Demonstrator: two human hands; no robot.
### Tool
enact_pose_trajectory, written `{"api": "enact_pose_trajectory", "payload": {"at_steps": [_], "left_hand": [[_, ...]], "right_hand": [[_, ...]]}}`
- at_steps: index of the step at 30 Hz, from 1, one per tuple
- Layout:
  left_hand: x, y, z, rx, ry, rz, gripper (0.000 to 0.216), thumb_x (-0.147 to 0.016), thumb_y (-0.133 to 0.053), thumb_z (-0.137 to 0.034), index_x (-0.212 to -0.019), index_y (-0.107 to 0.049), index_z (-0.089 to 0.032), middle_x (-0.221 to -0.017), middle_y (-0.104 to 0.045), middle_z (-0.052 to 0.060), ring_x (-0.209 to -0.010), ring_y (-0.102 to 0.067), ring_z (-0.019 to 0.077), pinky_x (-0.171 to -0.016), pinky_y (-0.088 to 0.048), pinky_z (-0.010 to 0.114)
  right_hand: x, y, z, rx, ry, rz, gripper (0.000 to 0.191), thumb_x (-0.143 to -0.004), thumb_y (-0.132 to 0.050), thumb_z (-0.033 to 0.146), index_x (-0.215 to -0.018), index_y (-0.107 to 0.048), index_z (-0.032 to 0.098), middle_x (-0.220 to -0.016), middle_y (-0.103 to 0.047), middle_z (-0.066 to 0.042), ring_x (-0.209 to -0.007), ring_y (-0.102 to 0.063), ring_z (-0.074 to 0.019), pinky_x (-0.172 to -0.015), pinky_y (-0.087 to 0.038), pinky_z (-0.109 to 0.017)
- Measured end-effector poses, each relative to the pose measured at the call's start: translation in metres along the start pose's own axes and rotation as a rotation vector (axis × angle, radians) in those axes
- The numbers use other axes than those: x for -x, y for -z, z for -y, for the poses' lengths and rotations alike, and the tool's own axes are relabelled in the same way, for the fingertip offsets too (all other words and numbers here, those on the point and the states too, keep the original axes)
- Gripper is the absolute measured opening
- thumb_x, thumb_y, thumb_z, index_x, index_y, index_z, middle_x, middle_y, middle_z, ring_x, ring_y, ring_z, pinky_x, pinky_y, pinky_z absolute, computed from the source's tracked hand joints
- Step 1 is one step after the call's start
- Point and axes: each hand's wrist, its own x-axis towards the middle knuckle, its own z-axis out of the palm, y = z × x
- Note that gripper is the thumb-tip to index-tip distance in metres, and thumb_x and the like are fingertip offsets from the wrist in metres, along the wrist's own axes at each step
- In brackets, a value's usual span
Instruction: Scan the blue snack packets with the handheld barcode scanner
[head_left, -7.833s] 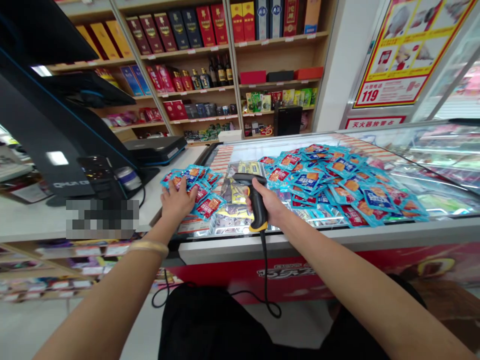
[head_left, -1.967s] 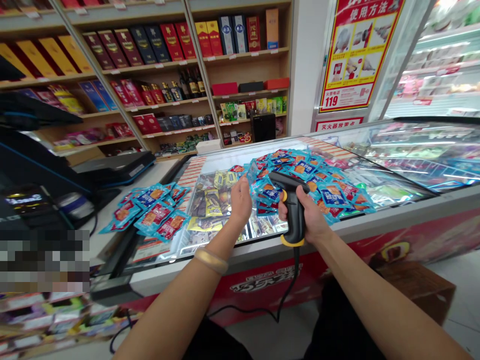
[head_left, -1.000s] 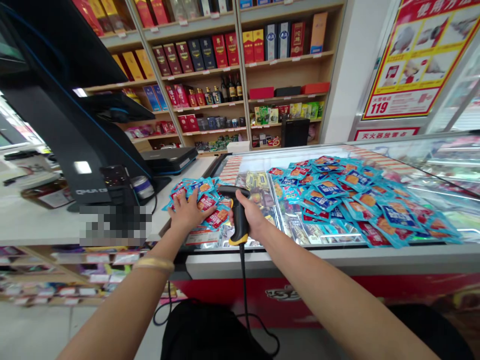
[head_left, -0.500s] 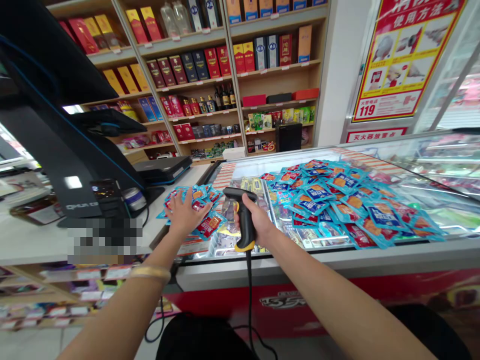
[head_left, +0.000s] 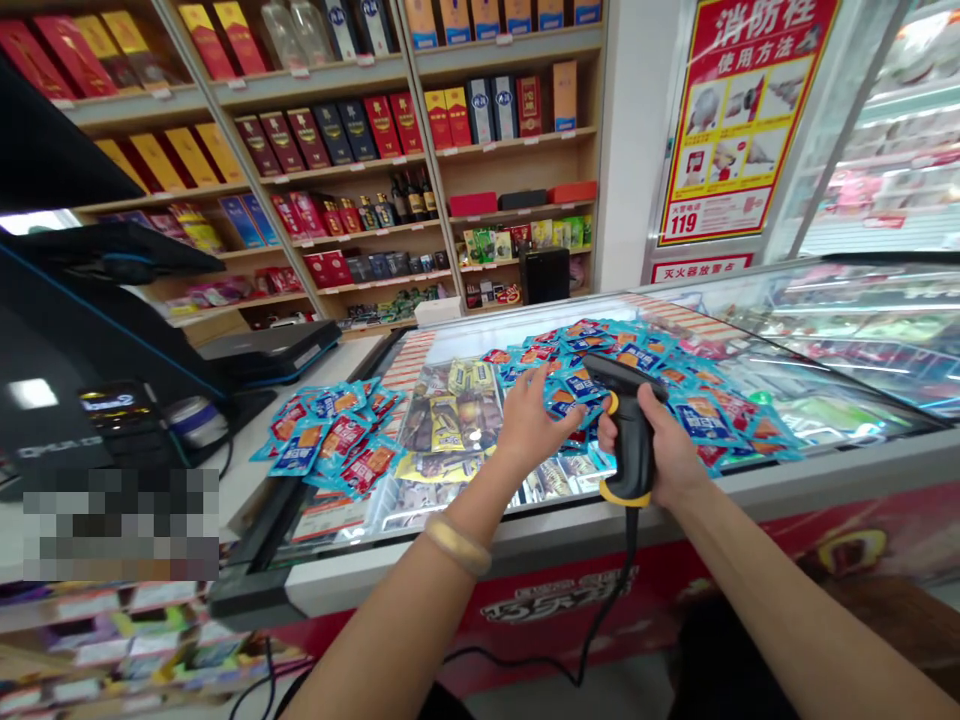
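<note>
In my right hand is a black and yellow barcode scanner, gripped by its handle, its cord hanging down. My left hand, fingers apart, reaches to the near left edge of a large pile of blue snack packets on the glass freezer top. Whether its fingertips touch a packet I cannot tell. A smaller heap of the same blue and red packets lies at the left, where the freezer meets the counter. Part of the large pile is hidden behind the scanner and both hands.
A chest freezer with a glass top spans the front, with wrapped goods under the glass. On the left counter stand a checkout terminal and a black flat device. Shelves of boxed bottles rise behind.
My left hand has left the small heap and moved right to the large pile. The scanner in my right hand has also shifted right, over the pile. The view has turned slightly right.
</note>
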Motion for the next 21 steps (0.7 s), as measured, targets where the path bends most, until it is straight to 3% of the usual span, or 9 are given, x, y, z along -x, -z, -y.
{"api": "enact_pose_trajectory", "payload": {"at_steps": [4, 8, 11, 21], "left_hand": [[-0.015, -0.028, -0.011, -0.019, -0.011, 0.08, 0.071, -0.075, -0.068, -0.042, -0.136, -0.045, -0.013, -0.143, -0.045, 0.02, -0.136, -0.039, 0.0309, -0.112, -0.035, 0.045], [-0.022, -0.041, -0.012, -0.116, -0.081, 0.147, 0.059, -0.083, -0.061, -0.044, -0.133, -0.048, -0.016, -0.136, -0.053, 0.017, -0.131, -0.046, 0.0294, -0.109, -0.037, 0.045], [-0.02, -0.04, -0.013, -0.192, -0.117, 0.183, 0.052, -0.087, -0.056, -0.042, -0.132, -0.048, -0.018, -0.135, -0.055, 0.015, -0.126, -0.051, 0.0283, -0.105, -0.04, 0.044], [-0.006, -0.014, -0.012, -0.413, -0.034, 0.218, 0.042, -0.088, -0.048, -0.023, -0.128, -0.058, -0.026, -0.118, -0.061, 0.012, -0.107, -0.058, 0.0292, -0.093, -0.045, 0.045]], "right_hand": [[-0.002, 0.01, 0.001, -0.056, 0.011, -0.051, 0.045, -0.067, -0.069, 0.063, -0.075, -0.055, 0.021, -0.056, -0.054, 0.0, -0.049, -0.051, -0.0137, -0.045, -0.042, -0.026], [-0.003, 0.01, -0.002, -0.079, 0.016, -0.037, 0.045, -0.07, -0.067, 0.064, -0.075, -0.054, 0.021, -0.056, -0.054, 0.0, -0.051, -0.052, -0.0143, -0.046, -0.043, -0.026], [-0.003, 0.011, -0.002, -0.083, 0.013, -0.038, 0.046, -0.07, -0.066, 0.065, -0.075, -0.055, 0.021, -0.056, -0.054, -0.001, -0.052, -0.053, -0.0152, -0.047, -0.043, -0.027], [-0.002, 0.014, -0.002, -0.101, -0.014, -0.057, 0.043, -0.071, -0.067, 0.062, -0.077, -0.059, 0.02, -0.057, -0.054, -0.001, -0.05, -0.047, -0.0127, -0.047, -0.041, -0.024]]}}
